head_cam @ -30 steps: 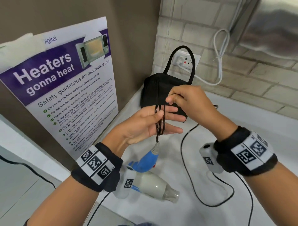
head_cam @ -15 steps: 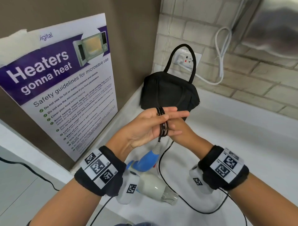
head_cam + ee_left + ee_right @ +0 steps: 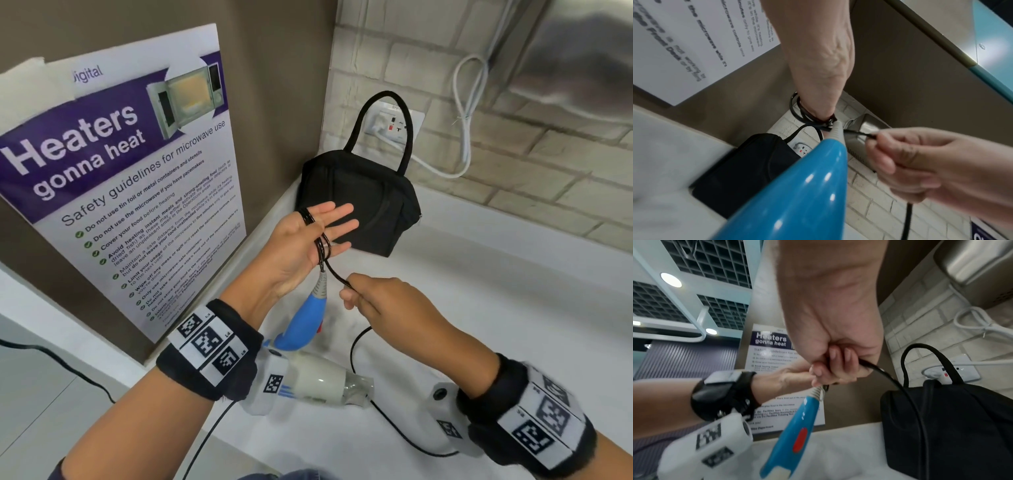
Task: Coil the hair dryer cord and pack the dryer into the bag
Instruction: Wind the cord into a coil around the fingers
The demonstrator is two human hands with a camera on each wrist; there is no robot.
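Observation:
The hair dryer (image 3: 318, 380), white-bodied with a blue handle (image 3: 303, 322), hangs by its cord just above the white counter (image 3: 496, 308). My left hand (image 3: 329, 229) is held palm up with straight fingers, and several loops of the black cord (image 3: 320, 246) are wound round it. My right hand (image 3: 356, 294), just below and to the right of the left, pinches the cord's free run, which is taut between the hands. The rest of the cord (image 3: 354, 346) trails on the counter. The black bag (image 3: 370, 202) stands closed behind the hands, in the corner.
A microwave safety poster (image 3: 130, 192) leans on the brown wall at left. Behind the bag is a wall socket (image 3: 394, 123) with a white cable (image 3: 466, 113) plugged in. A steel appliance (image 3: 582, 58) hangs at the upper right. The counter's front edge is near the dryer.
My right hand came from behind the left hand's fingers, down and toward me, drawing the cord under the left hand. The left hand's fingers have spread straighter.

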